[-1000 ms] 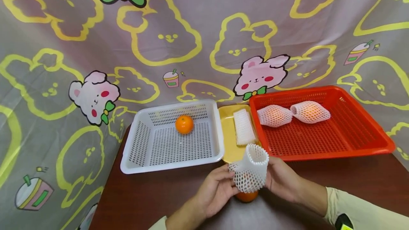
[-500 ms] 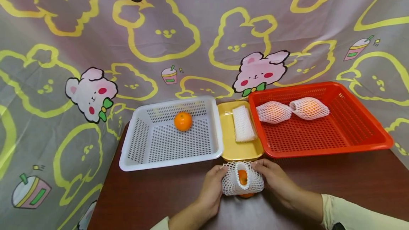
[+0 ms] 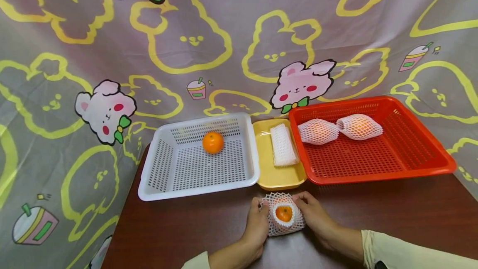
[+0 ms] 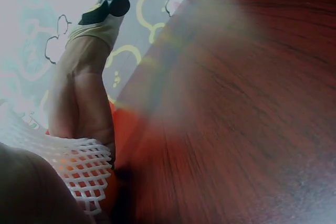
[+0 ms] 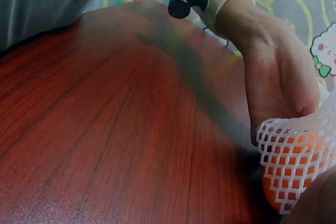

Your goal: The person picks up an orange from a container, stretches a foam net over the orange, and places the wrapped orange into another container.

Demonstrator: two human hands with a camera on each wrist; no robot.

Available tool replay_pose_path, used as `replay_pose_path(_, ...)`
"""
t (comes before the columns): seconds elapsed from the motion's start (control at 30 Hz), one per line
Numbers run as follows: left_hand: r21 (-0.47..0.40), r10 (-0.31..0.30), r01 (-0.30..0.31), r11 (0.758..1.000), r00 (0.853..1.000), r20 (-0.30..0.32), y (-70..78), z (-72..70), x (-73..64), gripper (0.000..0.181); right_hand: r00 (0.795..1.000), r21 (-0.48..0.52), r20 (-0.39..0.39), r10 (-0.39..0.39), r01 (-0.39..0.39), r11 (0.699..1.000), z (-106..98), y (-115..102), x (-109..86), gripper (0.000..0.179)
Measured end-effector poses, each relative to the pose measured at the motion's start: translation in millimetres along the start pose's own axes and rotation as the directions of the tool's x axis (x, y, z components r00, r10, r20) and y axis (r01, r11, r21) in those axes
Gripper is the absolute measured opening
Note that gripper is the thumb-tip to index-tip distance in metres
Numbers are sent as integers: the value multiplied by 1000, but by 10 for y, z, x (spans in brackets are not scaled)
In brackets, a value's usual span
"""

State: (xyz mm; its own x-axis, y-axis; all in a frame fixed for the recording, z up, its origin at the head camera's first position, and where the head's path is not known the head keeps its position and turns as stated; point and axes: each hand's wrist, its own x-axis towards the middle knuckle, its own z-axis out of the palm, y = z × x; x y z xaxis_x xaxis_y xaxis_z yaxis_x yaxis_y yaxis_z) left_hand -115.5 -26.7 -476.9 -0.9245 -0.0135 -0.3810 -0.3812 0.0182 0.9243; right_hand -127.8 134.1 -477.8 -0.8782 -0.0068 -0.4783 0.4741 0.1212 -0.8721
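In the head view, a white foam net sleeve surrounds an orange on the table near the front. The fruit's top shows through the sleeve's round opening. My left hand pinches the net on its left side, and my right hand grips it on the right. Both wrist views show the stretched mesh over the orange's side; the left wrist view has the net close up, and in the right wrist view the orange bulges below the mesh. Some fingertips are hidden by the net.
Behind the hands stand a white basket holding one orange, a yellow tray with flat foam nets, and a red basket with two net-wrapped oranges. A patterned cloth hangs behind.
The net sleeve came down over the orange; its opening, earlier raised and tilted, now lies around the fruit's top. Both hands moved lower along with it.
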Motion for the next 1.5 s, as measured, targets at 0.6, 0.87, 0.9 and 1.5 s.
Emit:
replay_pose_path(0.6,19,23,-22,1000,999,-38,88,-22,-32,18,991,46,-96,-97,102,994,75,-120,14,19)
replay_pose_path(0.87,3,49,-49,999,999,-13,164,-17,-26,24,982,46,-128,-136,143,989,44,-265,12,19)
replay_pose_path(0.9,3,49,-49,999,999,-11,172,-19,-26,24,983,45,-123,-139,146,988,43,-274,10,19)
replay_pose_path(1.5,-263,12,15,965,995,100,122,-3,17,41,990,207,-74,-120,133,969,97,-335,-18,22)
